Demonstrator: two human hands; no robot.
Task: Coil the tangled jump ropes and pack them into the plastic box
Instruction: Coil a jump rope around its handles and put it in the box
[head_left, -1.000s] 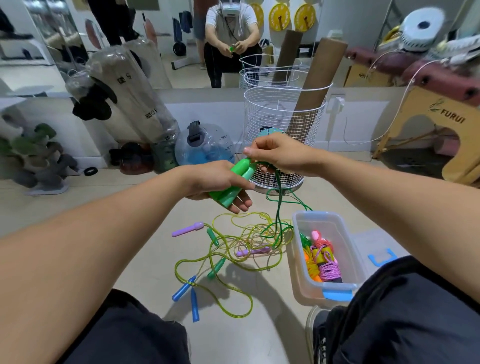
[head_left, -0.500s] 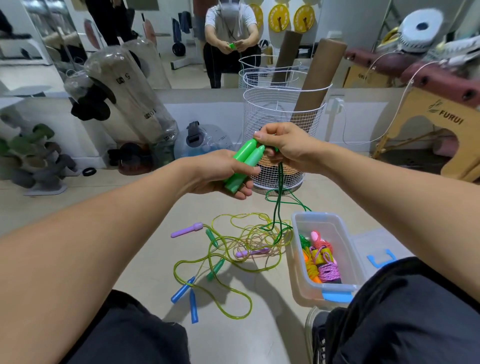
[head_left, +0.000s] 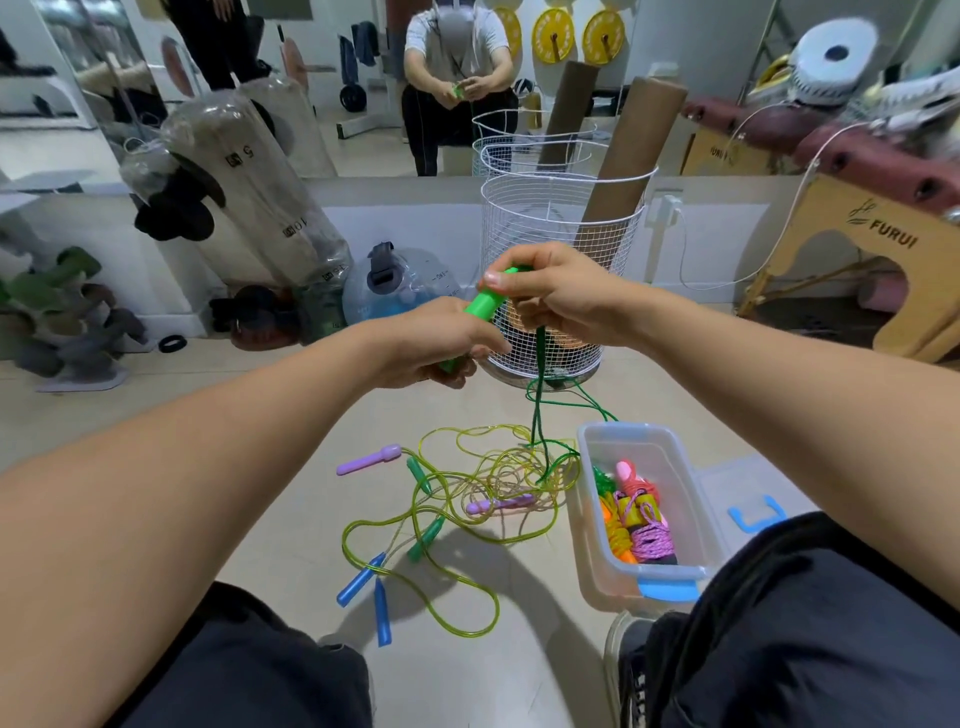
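Observation:
My left hand (head_left: 434, 340) grips the bright green handles (head_left: 483, 306) of a jump rope, held tilted above the floor. My right hand (head_left: 553, 291) pinches the top of those handles and the dark green cord (head_left: 537, 395), which hangs down to the floor. Below lies a tangle of yellow-green ropes (head_left: 483, 478) with purple handles (head_left: 369, 461), blue handles (head_left: 363, 582) and dark green handles. At the right stands the clear plastic box (head_left: 685, 483), holding coiled orange, pink and purple ropes (head_left: 636, 519).
A white wire basket (head_left: 550, 234) with a cardboard tube stands just behind my hands. The box lid with a blue clip (head_left: 753, 512) lies right of the box. Water jugs, dumbbells and a mirror line the back wall. My knees frame the bottom of the view.
Both hands have risen slightly with the green handles. My left hand has turned over the handles, and my right hand has shifted onto their top end with the cord.

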